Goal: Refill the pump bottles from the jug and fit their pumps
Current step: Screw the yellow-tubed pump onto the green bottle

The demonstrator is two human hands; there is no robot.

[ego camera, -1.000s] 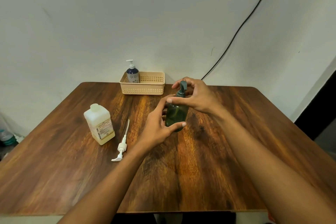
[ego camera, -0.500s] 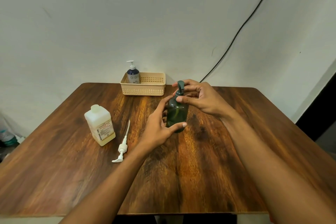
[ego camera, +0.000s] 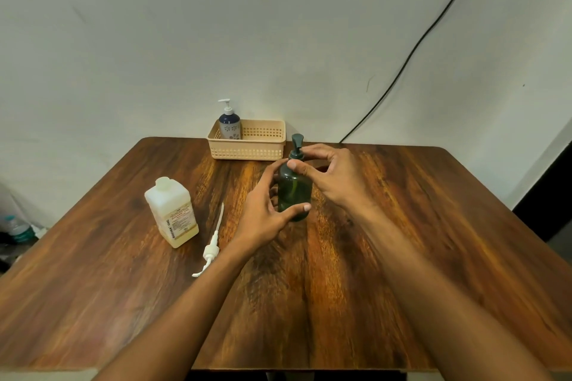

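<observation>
On glossy dark wooden table (ego camera: pixel 402 257) against pale wall (ego camera: pixel 278 25): left hand (ego camera: pixel 263 213) wrapped round dark green plastic bottle (ego camera: pixel 294 192), right hand (ego camera: pixel 334 173) pinching its pump collar; beige perforated basket (ego camera: pixel 247 150) at twelve o'clock.

Dim, even and warm — soft sheen on the tabletop (ego camera: pixel 387 257), faint shadows, wide-angle bending at edges, slightly soft throughout.

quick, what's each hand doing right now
Left hand: closed around the green bottle, steadying its body.
Right hand: fingertips closed on the pump collar at the bottle's neck.
</observation>
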